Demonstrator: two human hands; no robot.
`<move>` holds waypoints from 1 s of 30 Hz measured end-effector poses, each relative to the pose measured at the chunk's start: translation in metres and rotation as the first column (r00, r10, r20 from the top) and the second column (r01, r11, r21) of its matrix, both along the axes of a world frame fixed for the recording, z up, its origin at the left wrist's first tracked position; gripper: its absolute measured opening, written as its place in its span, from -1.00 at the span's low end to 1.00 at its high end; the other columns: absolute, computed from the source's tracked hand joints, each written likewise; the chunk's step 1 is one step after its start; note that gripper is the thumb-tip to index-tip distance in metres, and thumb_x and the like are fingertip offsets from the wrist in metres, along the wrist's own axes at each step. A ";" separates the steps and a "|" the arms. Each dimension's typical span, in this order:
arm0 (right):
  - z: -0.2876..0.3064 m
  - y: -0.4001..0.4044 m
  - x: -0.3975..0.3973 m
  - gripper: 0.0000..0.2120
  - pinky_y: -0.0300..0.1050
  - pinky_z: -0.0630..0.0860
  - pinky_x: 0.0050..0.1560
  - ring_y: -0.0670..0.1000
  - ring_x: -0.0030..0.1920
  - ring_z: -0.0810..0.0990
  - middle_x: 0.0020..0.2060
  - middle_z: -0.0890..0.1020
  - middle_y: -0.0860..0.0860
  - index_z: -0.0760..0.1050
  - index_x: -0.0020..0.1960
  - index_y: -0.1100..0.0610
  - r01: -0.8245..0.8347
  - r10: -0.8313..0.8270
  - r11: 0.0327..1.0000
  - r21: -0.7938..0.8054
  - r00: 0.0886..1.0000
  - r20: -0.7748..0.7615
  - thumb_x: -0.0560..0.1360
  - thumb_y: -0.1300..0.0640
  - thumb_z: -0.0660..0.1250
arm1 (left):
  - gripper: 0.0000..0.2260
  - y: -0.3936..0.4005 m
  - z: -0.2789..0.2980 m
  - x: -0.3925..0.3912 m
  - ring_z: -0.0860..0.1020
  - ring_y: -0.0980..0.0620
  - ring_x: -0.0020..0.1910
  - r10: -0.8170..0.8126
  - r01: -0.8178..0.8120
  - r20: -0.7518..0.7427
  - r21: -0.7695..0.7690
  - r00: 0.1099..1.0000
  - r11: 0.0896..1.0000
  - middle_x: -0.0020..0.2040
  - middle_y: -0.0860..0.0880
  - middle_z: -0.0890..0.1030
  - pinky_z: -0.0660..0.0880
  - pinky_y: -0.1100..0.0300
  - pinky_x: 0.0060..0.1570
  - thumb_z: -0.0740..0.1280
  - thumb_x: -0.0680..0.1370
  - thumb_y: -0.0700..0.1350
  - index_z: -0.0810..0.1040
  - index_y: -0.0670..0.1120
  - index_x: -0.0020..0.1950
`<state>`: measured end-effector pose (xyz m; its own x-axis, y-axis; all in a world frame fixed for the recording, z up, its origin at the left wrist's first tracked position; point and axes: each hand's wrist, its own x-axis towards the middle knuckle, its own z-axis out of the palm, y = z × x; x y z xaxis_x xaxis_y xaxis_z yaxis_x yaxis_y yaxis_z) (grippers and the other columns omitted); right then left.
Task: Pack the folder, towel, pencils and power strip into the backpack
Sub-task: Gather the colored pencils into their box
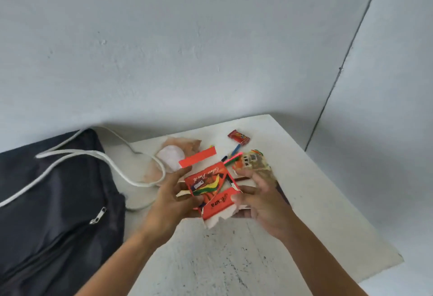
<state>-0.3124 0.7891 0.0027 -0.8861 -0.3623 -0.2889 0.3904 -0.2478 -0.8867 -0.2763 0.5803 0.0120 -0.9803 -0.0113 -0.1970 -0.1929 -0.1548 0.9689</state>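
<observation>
Both hands hold a torn red colour-pencil box (209, 188) above the white table (304, 202). My left hand (172, 198) grips its left side, and my right hand (260, 204) pinches its right end. The box's flap stands open at the top. Loose pencils (232, 158) lie on the table just behind the box. A dark backpack (51, 213) lies at the left with its zipper pull showing. A white power cord (112, 166) loops from the backpack across a peach-coloured towel (185, 145). No folder is in view.
A small red candy wrapper (238, 136) lies near the table's far edge. A crumpled clear snack packet (254, 162) sits behind my right hand. Grey walls meet in a corner behind the table.
</observation>
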 end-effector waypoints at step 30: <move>-0.008 -0.064 -0.015 -0.78 -0.15 0.59 -0.10 0.06 -0.07 0.67 -0.08 0.70 0.06 0.56 0.02 0.18 -0.032 0.122 0.968 0.251 0.927 -0.354 0.48 0.44 0.32 | -0.83 -0.061 -0.002 -0.001 0.64 -0.09 -0.22 0.039 -0.034 0.022 -0.188 0.999 0.982 -0.20 -0.15 0.62 0.57 0.15 -0.27 0.41 0.36 -0.33 0.51 -0.19 -0.10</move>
